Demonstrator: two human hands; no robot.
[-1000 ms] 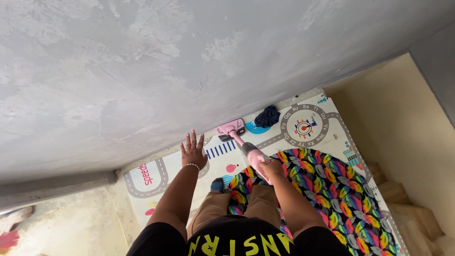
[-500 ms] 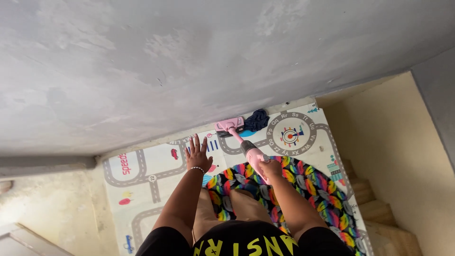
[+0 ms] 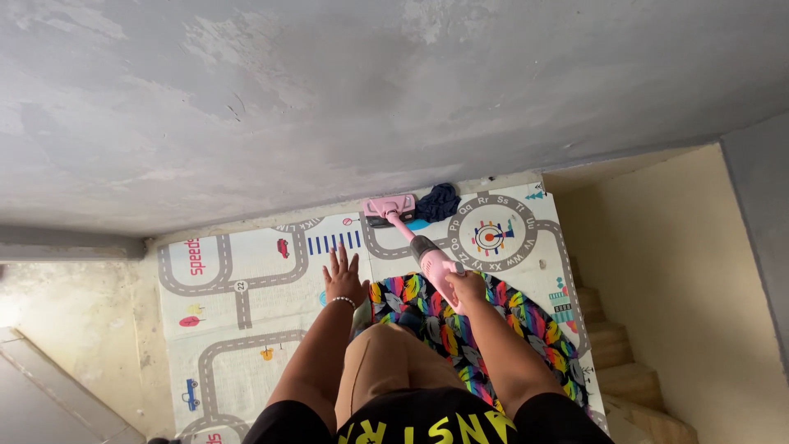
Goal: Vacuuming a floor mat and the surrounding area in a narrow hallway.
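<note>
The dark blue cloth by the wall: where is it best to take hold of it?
Pinch the bunched top of the dark blue cloth from above, on its right side. It lies crumpled, and the pink vacuum head sits close on its left.

The left hand [image 3: 343, 278] reaches forward with fingers spread, while the right hand [image 3: 467, 289] is clenched, arm extended.

The right hand [image 3: 468, 288] covers the grip of the pink stick vacuum [image 3: 427, 255], so the handle's shape cannot be told. The person's leg and arms hide much of the colourful feather-print rug [image 3: 526, 329], and the play mat [image 3: 246, 329] runs off the bottom edge. The dark blue cloth [image 3: 437, 201] is too small to identify further.
</note>
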